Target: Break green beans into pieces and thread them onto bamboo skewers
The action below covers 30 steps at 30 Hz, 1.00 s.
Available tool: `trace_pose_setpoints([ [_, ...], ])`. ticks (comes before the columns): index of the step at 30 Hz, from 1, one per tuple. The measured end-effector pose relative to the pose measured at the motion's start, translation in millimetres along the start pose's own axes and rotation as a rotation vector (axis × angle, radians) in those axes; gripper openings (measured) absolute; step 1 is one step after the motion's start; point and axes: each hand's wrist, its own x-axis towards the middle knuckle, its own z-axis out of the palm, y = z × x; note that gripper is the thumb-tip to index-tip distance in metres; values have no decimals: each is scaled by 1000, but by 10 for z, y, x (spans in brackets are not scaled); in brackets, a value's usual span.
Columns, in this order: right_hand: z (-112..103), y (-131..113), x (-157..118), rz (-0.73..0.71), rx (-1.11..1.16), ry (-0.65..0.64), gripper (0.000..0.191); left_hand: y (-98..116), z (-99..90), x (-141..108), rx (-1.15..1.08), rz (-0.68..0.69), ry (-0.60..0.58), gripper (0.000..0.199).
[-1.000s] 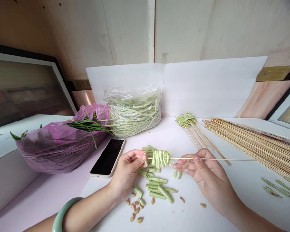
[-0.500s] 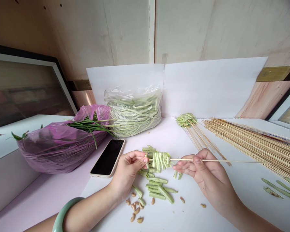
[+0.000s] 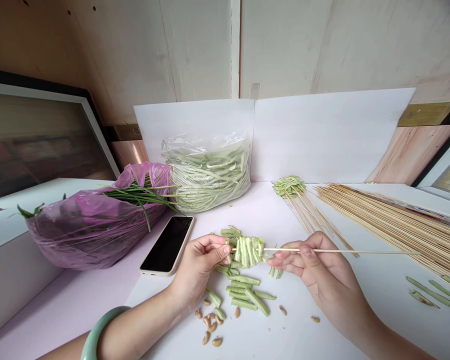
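A long bamboo skewer [image 3: 360, 250] runs almost level across both hands, with a row of cut green bean pieces [image 3: 249, 250] threaded crosswise near its left end. My right hand [image 3: 318, 272] is closed in a pinch round the skewer's shaft, to the right of the row. At the left tip, my left hand [image 3: 198, 262] pinches a short green bean piece [image 3: 228, 243] between thumb and fingers; how far the tip goes into it is hidden. Loose cut bean pieces [image 3: 243, 295] lie on the white surface below and behind the row.
Brown bean seeds [image 3: 212, 327] lie near the left forearm. A phone [image 3: 167, 245], a purple bag of greens [image 3: 97, 225] and a clear bag of long beans [image 3: 210, 175] stand left. Filled skewers [image 3: 289, 186], bare skewers [image 3: 390, 220] and bean scraps [image 3: 431, 290] lie right.
Hardly anything differs. The skewer's right end sits very slightly lower, and both hands keep their pinch in nearly the same place.
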Motion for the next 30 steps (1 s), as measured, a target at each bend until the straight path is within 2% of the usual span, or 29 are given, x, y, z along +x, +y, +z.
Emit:
trace_pose_setpoints([
  [9, 48, 2, -36, 61, 5, 8, 25, -8, 8, -20, 8, -48, -37, 27],
  [16, 130, -42, -70, 113, 27, 64, 29, -37, 5, -26, 12, -54, -39, 26],
  [23, 64, -59, -1, 136, 33, 15, 31, -5, 28, -32, -5, -75, -72, 30],
  [30, 63, -65, 40, 206, 89, 52, 29, -27, 44, -53, -20, -101, -136, 31],
])
